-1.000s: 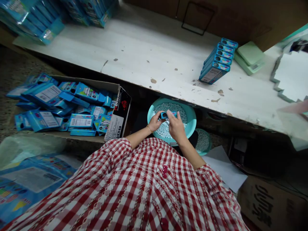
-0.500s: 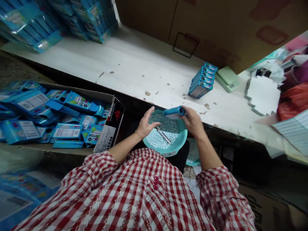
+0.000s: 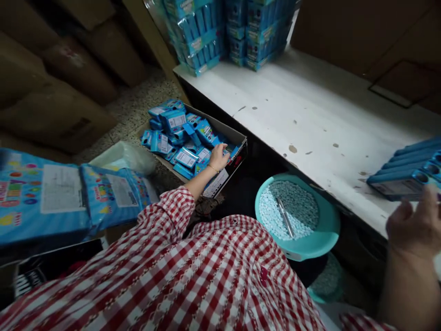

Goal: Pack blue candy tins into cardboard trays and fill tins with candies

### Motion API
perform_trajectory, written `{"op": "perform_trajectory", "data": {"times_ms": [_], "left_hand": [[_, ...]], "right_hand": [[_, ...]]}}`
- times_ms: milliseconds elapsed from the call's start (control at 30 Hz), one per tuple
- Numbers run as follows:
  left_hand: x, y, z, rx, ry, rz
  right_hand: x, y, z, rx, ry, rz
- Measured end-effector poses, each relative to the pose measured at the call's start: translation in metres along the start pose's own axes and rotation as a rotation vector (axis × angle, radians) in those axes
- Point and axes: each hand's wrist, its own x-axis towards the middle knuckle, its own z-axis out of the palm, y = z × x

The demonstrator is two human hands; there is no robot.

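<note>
My left hand (image 3: 219,157) reaches over the near right corner of a cardboard tray (image 3: 240,139) heaped with small blue candy cartons (image 3: 186,157). Its fingers are apart, and nothing shows in them. At the far right, my right hand (image 3: 415,227) is blurred beside a row of blue cartons (image 3: 399,177) on the white table. Its thumb and forefinger look spread, with a fingertip overlapping the row's near end; the other fingers are partly hidden. Between my hands, a turquoise basin (image 3: 329,230) holds small pale blue candies (image 3: 275,209), with a metal scoop-like tube (image 3: 285,218) lying on them.
Stacks of wrapped blue cartons (image 3: 200,39) stand at the back of the white table (image 3: 275,110). Large blue printed packs (image 3: 41,197) lie at the left. A second turquoise basin (image 3: 327,280) sits lower down. Brown cardboard boxes (image 3: 62,92) fill the back left.
My view has swung left. My right hand has moved from above the basin, where it held a blue carton, to the row on the table. My left hand has gone from the basin to the carton tray.
</note>
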Motion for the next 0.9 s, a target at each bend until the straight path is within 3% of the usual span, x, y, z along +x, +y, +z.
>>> {"op": "perform_trajectory", "data": {"times_ms": [133, 233, 300, 400, 533, 600, 700, 767, 900], "left_hand": [[0.029, -0.032, -0.015, 0.329, -0.161, -0.181], [0.036, -0.044, -0.015, 0.417, -0.361, -0.167], [0.034, -0.048, -0.007, 0.407, -0.404, -0.107], [0.032, -0.047, 0.015, 0.34, -0.367, 0.002], [0.044, -0.039, 0.045, 0.001, -0.618, 0.207], [0.052, -0.037, 0.051, -0.067, -0.7, 0.231], [0.055, -0.036, 0.049, -0.038, -0.7, 0.151], [0.05, -0.037, 0.044, -0.055, -0.667, 0.082], [0.038, -0.032, 0.041, -0.191, -0.366, -0.134]], "right_hand": [[-0.06, -0.017, 0.002, -0.034, -0.038, -0.237], [-0.106, -0.022, 0.013, 0.017, -0.076, -0.241], [-0.132, -0.026, 0.017, 0.072, -0.112, -0.211], [-0.159, -0.033, 0.016, 0.121, -0.158, -0.175], [-0.177, -0.04, 0.018, 0.157, -0.234, -0.117], [-0.183, -0.042, 0.026, 0.186, -0.289, -0.07], [-0.191, -0.044, 0.043, 0.201, -0.423, -0.004], [-0.194, -0.05, 0.055, 0.131, -0.603, 0.035], [-0.192, -0.073, 0.076, -0.137, -1.08, 0.127]]}}
